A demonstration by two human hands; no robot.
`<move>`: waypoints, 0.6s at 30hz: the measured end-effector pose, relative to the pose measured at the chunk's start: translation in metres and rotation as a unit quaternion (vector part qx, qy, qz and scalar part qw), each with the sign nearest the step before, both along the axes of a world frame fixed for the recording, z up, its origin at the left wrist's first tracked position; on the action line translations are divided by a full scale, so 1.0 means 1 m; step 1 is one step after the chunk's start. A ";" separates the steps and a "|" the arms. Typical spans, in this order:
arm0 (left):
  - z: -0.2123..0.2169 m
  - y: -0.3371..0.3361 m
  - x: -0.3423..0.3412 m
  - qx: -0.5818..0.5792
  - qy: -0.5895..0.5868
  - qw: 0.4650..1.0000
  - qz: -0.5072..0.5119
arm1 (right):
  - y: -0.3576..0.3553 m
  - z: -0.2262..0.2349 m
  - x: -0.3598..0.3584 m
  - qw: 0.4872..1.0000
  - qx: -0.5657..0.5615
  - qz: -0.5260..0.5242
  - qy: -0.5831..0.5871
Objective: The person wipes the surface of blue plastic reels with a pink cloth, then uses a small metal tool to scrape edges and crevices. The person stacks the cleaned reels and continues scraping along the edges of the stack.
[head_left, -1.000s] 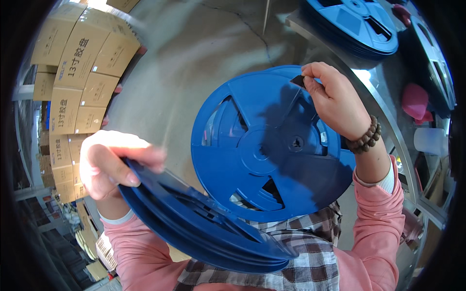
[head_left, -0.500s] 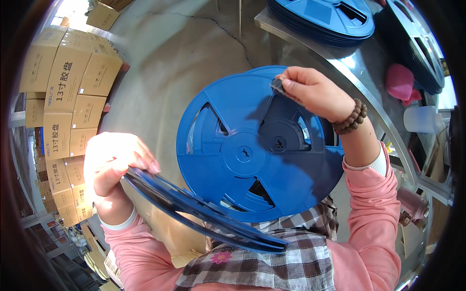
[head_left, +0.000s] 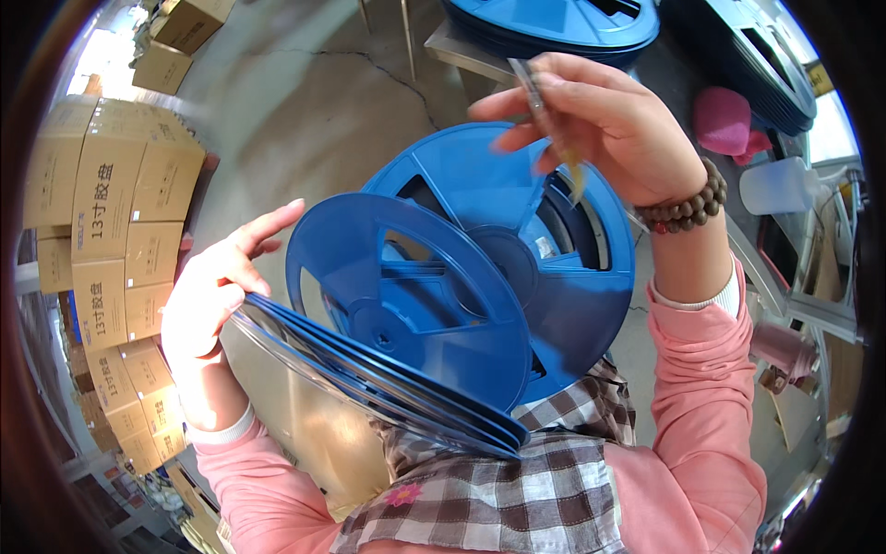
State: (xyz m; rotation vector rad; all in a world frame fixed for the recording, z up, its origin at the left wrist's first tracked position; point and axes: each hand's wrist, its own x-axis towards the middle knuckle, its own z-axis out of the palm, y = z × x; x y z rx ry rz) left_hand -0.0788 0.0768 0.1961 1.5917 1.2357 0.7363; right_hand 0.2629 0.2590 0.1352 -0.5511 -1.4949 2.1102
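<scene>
I see left hand (head_left: 210,288) gripping reel stack (head_left: 388,369), forefinger out; right hand (head_left: 604,125) pinching a strip (head_left: 544,111), now lifted off front reel (head_left: 517,249) vs 0.5 s ago

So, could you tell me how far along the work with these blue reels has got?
Looking done: blue reels stacked on the metal table. In hand: the left hand steadies a fan of blue reel halves on the lap; the right hand pinches a thin strip above them. Left: those reels held apart.

metal table (head_left: 461,48): blue reels (head_left: 563,20) stacked | concrete floor (head_left: 305,102): cardboard boxes (head_left: 120,194) stacked
</scene>
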 end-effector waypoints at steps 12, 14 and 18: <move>-0.059 0.042 -0.007 -0.163 -0.027 0.985 0.054 | -0.026 -0.077 0.086 0.971 -0.147 -0.183 -0.047; -0.056 0.036 -0.003 -0.192 -0.038 0.975 0.109 | -0.021 -0.083 0.087 0.971 -0.153 -0.181 -0.010; -0.051 0.027 -0.005 -0.172 -0.065 0.980 0.080 | -0.007 -0.111 0.085 0.981 -0.150 -0.116 0.032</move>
